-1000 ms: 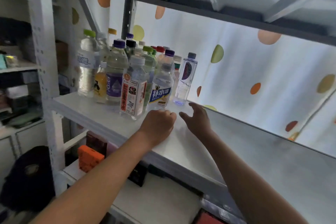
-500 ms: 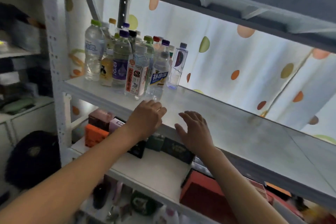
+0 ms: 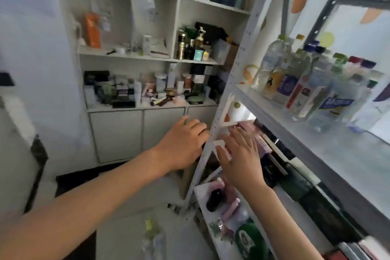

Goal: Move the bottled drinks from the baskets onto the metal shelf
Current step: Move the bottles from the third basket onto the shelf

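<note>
So a fair cluster of bottles [image 3: 306,86] already stood upright on the metal shelf [image 3: 348,154], packed close at its left end beside the post [image 3: 236,82]; the rest of that shelf, to the right, lay bare. Both hands were empty: the left hand [image 3: 183,143] hung with fingers loosely curled, holding nothing; the right hand [image 3: 240,158] was flat, fingers straight and a little spread, in front of the lower tier. No basket showed from where I stood, so I could not tell how many drinks were left to fetch; judging by the idle hands held low, off the shelf, another trip looked due.
</note>
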